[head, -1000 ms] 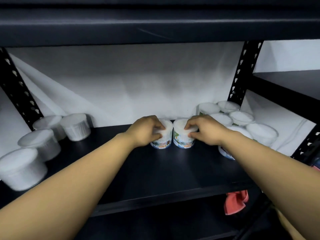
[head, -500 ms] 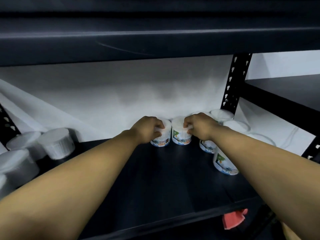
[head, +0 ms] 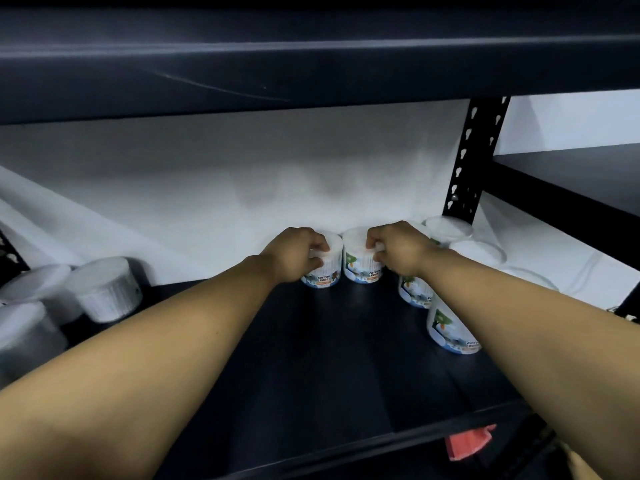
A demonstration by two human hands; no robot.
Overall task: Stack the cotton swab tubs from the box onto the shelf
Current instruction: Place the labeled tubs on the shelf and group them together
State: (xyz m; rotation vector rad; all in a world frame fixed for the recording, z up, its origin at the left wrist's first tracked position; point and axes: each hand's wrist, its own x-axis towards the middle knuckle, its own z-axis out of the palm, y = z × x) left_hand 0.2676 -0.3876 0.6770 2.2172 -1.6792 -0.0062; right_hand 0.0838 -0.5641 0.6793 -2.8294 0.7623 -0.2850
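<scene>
1. Left hand (head: 294, 256): grip curled over the rim of the left cotton bud tub (head: 322, 268), which stands upright at the back of the shelf (head: 329, 358), at 12 o'clock.
2. Right hand (head: 398, 249): grip curled over the rim of the right cotton bud tub (head: 360, 261), just beside the left one; whether the two touch cannot be told.
3. Right-hand group (head: 450, 323): several labelled tubs at 2 o'clock, partly hidden by the right forearm.
4. Left-hand group (head: 104, 289): several white tubs at 9 o'clock, blurred.
5. Progress, as a judgement: many tubs are shelved in a single layer; the pair in hand looks seated but not let go. The box is out of view, so what is left cannot be counted.
6. Change from the earlier frames: both hands have carried the pair deeper, towards the white backing (head: 242, 188); the view has swung right, so the left-hand group sits nearer the edge, and more of the upper shelf (head: 311, 64) fills the top.
7. Red object (head: 469, 441): below the shelf at 5 o'clock, unidentified.
</scene>
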